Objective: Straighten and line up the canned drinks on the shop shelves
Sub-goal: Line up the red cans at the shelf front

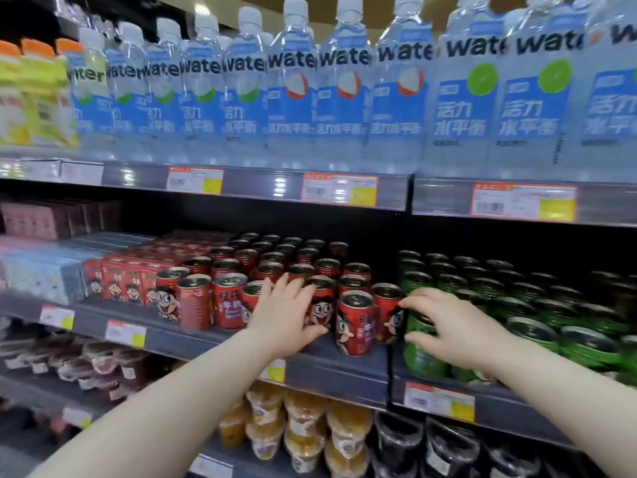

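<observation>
Reaching to the middle shelf (172, 334), the left hand (282, 315) is wrapping around a front-row red can (322, 305) while the right hand (448, 326) is gripping a green can (422, 360). Both are probably rigid, smooth and slippery, so the mid-body offers the best hold.

At twelve o'clock you have eleven water bottles (344, 98) in the front row. Five show a pale green-and-white fruit, three a lychee and two a lime, and one is cut off by the edge. At ten o'clock stand three orange-capped yellow bottles (38, 91).

Dead centre are the red cans (355, 322), seven in the front row and roughly two dozen tops in all, though blur stops an exact count. At three o'clock the green cans (586, 346) run well past a dozen.

The orange-edged price tags (339, 189) number three on the upper rail and four on the middle rail. At five o'clock there are at least three dark pouches (448, 446).

You have two hands in view, your left hand (286, 315) and your right hand (448, 329).
</observation>
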{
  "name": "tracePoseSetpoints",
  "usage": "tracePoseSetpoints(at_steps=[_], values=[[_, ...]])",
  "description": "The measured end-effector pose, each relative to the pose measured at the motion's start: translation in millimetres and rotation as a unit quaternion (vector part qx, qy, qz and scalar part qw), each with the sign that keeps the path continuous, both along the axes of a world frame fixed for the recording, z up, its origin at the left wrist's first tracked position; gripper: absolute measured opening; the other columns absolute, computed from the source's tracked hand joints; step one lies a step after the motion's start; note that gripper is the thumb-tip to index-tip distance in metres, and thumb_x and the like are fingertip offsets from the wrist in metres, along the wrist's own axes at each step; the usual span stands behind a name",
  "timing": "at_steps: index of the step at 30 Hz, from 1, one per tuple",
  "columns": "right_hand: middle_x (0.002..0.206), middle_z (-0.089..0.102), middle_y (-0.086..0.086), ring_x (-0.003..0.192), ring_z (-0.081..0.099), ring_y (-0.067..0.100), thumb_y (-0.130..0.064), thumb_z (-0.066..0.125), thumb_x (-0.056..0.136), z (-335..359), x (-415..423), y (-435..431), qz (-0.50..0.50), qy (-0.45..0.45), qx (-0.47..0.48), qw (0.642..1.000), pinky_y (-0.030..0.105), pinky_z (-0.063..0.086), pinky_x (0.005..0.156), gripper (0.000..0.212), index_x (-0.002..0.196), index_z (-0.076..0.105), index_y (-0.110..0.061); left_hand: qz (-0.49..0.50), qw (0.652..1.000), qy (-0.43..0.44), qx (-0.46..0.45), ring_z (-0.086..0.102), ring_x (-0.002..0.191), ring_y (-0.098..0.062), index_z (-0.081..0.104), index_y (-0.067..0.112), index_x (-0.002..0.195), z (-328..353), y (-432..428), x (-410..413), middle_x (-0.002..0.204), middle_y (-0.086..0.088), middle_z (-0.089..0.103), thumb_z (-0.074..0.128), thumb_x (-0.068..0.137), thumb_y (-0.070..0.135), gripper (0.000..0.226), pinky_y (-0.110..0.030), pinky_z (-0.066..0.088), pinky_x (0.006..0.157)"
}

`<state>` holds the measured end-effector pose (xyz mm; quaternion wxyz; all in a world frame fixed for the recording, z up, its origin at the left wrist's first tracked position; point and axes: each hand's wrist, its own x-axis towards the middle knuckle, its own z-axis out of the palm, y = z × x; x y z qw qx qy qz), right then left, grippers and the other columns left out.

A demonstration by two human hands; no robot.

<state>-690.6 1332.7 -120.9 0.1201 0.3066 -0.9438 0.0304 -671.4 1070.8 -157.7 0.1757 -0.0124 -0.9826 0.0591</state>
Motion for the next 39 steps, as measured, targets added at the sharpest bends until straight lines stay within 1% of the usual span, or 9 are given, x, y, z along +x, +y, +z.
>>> tracePoseSetpoints(at_steps=[7,13,19,23,26,31,35,37,39], values=[[0.153,0.027,0.004,0.14,0.024,0.025,-0.063,0.045,0.085,-15.0,-24.2,-100.0,-0.106,-0.005,0.069,0.992,0.036,0.033,0.11,0.081,0.149,0.018,-0.02,0.016,0.997,-0.071,-0.018,-0.002,0.145,-0.029,0.008,0.022,0.149,10.8,-106.9,-6.6,0.157,-0.004,0.012,0.047,0.075,0.073,0.099,-0.052,-0.003,0.115],[0.155,0.025,-0.002,0.143,0.015,0.02,-0.068,0.038,0.085,-30.6,-19.3,-116.8,-0.177,0.048,0.079,0.98,0.035,0.025,0.11,0.08,0.148,0.02,-0.024,-0.023,0.995,-0.087,-0.048,0.002,0.145,-0.029,0.008,0.021,0.149,15.0,-162.3,-16.9,0.157,-0.005,0.012,0.056,0.074,0.067,0.1,-0.053,-0.003,0.114],[0.156,0.021,0.003,0.144,0.018,0.021,-0.058,0.057,0.082,-33.3,-15.1,-140.4,-0.147,-0.045,-0.033,0.988,0.03,0.02,0.116,0.083,0.148,0.021,-0.022,-0.103,0.99,-0.092,0.005,0.026,0.14,-0.023,0.017,0.024,0.148,13.6,-183.2,-28.2,0.156,-0.004,0.019,0.063,0.082,0.043,0.082,-0.039,0.027,0.113],[0.152,0.029,0.0,0.139,0.028,0.018,-0.049,0.07,0.075,-27.3,-14.0,-155.5,-0.129,-0.073,-0.064,0.987,0.033,0.028,0.114,0.084,0.145,0.028,-0.026,-0.14,0.987,-0.069,0.025,0.03,0.138,-0.02,0.025,0.028,0.146,11.1,-191.6,-33.8,0.154,0.001,0.025,0.059,0.087,0.036,0.069,-0.036,0.028,0.112],[0.148,0.032,0.0,0.135,0.033,0.017,-0.055,0.068,0.073,-11.3,-17.4,-165.4,-0.119,-0.074,-0.078,0.987,0.033,0.031,0.111,0.084,0.143,0.031,-0.024,-0.178,0.973,-0.054,0.133,0.038,0.133,-0.015,0.041,0.025,0.139,16.8,-206.6,-33.7,0.145,0.005,0.041,0.064,0.085,0.031,0.059,-0.03,0.031,0.11],[0.136,0.045,-0.004,0.129,0.041,0.013,-0.043,0.061,0.085,13.1,-30.5,-221.9,0.014,-0.056,-0.071,0.996,0.027,0.032,0.109,0.05,0.131,0.05,-0.026,-0.121,0.977,0.053,0.169,0.051,0.121,-0.02,0.06,0.017,0.123,27.2,-244.7,-26.2,0.128,-0.001,0.059,0.042,0.083,0.049,0.054,-0.03,0.037,0.102],[0.136,0.045,-0.005,0.127,0.043,0.013,-0.047,0.06,0.084,17.3,-39.1,-271.8,0.072,-0.088,-0.054,0.992,0.029,0.035,0.108,0.055,0.133,0.047,-0.027,-0.076,0.972,0.045,0.218,0.049,0.121,-0.02,0.059,0.016,0.123,26.9,-276.8,-18.6,0.127,-0.002,0.057,0.048,0.091,0.045,0.045,-0.032,0.038,0.102],[0.139,0.042,-0.001,0.127,0.043,0.017,-0.052,0.061,0.081,16.7,-43.7,-291.6,0.065,-0.1,-0.012,0.993,0.031,0.038,0.105,0.068,0.139,0.039,-0.026,-0.06,0.973,0.011,0.223,0.048,0.122,-0.017,0.054,0.02,0.128,22.8,-284.5,-12.3,0.132,0.001,0.053,0.055,0.083,0.055,0.057,-0.033,0.039,0.102],[0.145,0.037,0.002,0.131,0.04,0.02,-0.055,0.064,0.077,12.8,-48.8,-306.3,0.043,-0.12,0.019,0.992,0.033,0.037,0.107,0.082,0.144,0.029,-0.024,-0.059,0.973,-0.046,0.22,0.038,0.131,-0.016,0.045,0.027,0.136,19.0,-286.2,-6.4,0.143,0.002,0.041,0.046,0.06,0.083,0.094,-0.035,0.035,0.108]])
